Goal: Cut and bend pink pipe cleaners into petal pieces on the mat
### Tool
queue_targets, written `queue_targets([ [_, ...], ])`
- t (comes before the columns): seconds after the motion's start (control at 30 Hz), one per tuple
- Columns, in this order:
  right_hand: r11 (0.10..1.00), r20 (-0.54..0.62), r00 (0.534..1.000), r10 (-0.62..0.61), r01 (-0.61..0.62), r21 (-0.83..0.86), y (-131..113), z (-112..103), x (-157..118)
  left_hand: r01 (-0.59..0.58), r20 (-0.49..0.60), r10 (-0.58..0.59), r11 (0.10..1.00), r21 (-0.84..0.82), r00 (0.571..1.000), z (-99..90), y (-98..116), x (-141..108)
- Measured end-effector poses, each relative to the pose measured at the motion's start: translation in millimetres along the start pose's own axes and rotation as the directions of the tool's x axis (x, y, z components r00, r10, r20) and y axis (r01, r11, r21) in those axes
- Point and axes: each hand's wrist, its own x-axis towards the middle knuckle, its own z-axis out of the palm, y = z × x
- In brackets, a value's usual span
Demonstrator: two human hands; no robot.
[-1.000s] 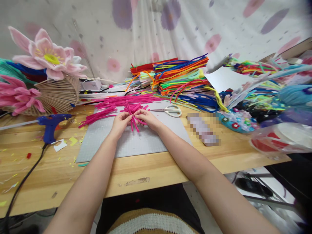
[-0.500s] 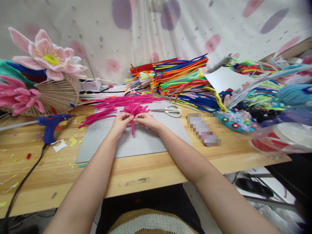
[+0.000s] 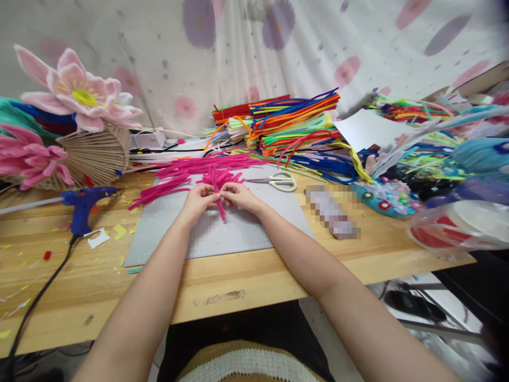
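Note:
Between my two hands is a small bundle of magenta pipe cleaners (image 3: 222, 211), its lower ends sticking out toward me and its upper ends fanning slightly apart. My left hand (image 3: 200, 202) pinches it at the middle with thumb and fingertips. From the other side my right hand (image 3: 239, 197) closes on the same spot, fingertips touching those of the left. Just behind the hands lies a heap of short magenta pieces (image 3: 228, 177) on a grey cutting mat (image 3: 159, 233). More magenta pipe cleaners (image 3: 167, 187) spread along the mat's far left. White-handled scissors (image 3: 283, 181) rest at its far right.
A blue glue gun (image 3: 81, 207) with a black cord stands at left among yellow scraps. Pink fuzzy flowers (image 3: 81, 95) rise behind it. Stacked colourful pipe cleaners (image 3: 296, 124) line the back. At right are a blue decorated piece (image 3: 385, 200) and a plastic-wrapped roll (image 3: 453, 225).
The magenta bundle has tilted, its lower end swinging to the right and its top slightly left. Both hands stay in nearly the same place, still pinching it.

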Motion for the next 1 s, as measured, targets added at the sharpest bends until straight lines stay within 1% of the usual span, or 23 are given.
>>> queue_targets([
  [0.1,1.0,-0.011,1.0,-0.015,0.015,0.01,0,-1,-1,0.014,-0.023,-0.014,1.0,-0.014,1.0,-2.1,-3,2],
  [0.2,1.0,-0.056,0.998,-0.021,0.021,-0.006,3,-1,0,0.034,-0.019,-0.035,0.999,-0.019,0.999,-4.4,-5,3],
  [0.27,0.999,-0.094,0.994,-0.046,0.045,-0.014,6,-1,2,0.045,0.014,-0.045,0.999,-0.028,0.999,-5.2,-5,4],
  [0.37,0.992,-0.161,0.98,-0.118,0.11,-0.058,11,0,4,0.047,0.076,-0.045,0.999,-0.025,0.996,-4.9,-4,4],
  [0.4,0.988,-0.178,0.974,-0.141,0.127,-0.088,12,1,5,0.04,0.073,-0.039,0.999,-0.012,0.997,-4.4,-4,4],
  [0.47,0.979,-0.192,0.967,-0.168,0.142,-0.144,13,1,6,0.019,0.035,-0.02,1.0,0.014,0.999,-2.7,-4,3],
  [0.57,0.973,-0.182,0.966,-0.185,0.154,-0.175,12,1,6,0.0,0.009,0.0,1.0,0.002,1.0,0.7,-4,2],
  [0.7,0.975,-0.158,0.968,-0.194,0.173,-0.14,12,3,6,-0.03,-0.008,0.03,0.999,-0.038,1.0,3.9,-7,3],
  [0.8,0.974,-0.16,0.965,-0.207,0.19,-0.12,13,3,6,-0.032,-0.005,0.031,0.995,-0.093,0.999,4.2,-8,4],
  [0.9,0.977,-0.126,0.969,-0.214,0.21,-0.047,14,3,7,-0.011,-0.026,0.007,0.989,-0.15,1.0,3.0,-7,4],
  [1.0,0.981,-0.076,0.981,-0.177,0.182,0.064,12,1,7,0.001,-0.051,-0.008,0.989,-0.151,0.999,0.5,-5,5],
])
